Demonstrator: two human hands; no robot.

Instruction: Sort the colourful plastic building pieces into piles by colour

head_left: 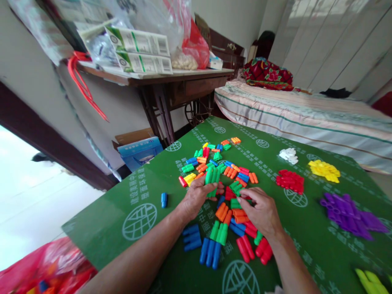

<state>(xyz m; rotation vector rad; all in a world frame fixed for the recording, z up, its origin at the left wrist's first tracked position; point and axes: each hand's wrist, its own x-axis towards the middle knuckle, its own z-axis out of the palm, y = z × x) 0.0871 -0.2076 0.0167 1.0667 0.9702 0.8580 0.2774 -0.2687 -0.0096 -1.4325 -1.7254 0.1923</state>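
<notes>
My left hand point(197, 195) is wrapped round a green piece point(212, 176) made of joined tubes, held upright above the pile. Close by on the right, my right hand point(259, 206) pinches at another green piece point(236, 188) with thumb and forefinger. Under and around both hands lie mixed orange pieces point(222, 211), red pieces point(245, 248) and blue pieces point(210, 252) on the green board point(180, 249). A lone blue piece point(164, 200) rests left of my left hand.
At the right are separate piles of white point(288, 155), red point(290, 181), yellow point(324, 170) and purple pieces point(349, 214). A red plastic bag point(49, 265) is at lower left. Behind stand a table point(183, 76) with boxes and a bed point(306, 110).
</notes>
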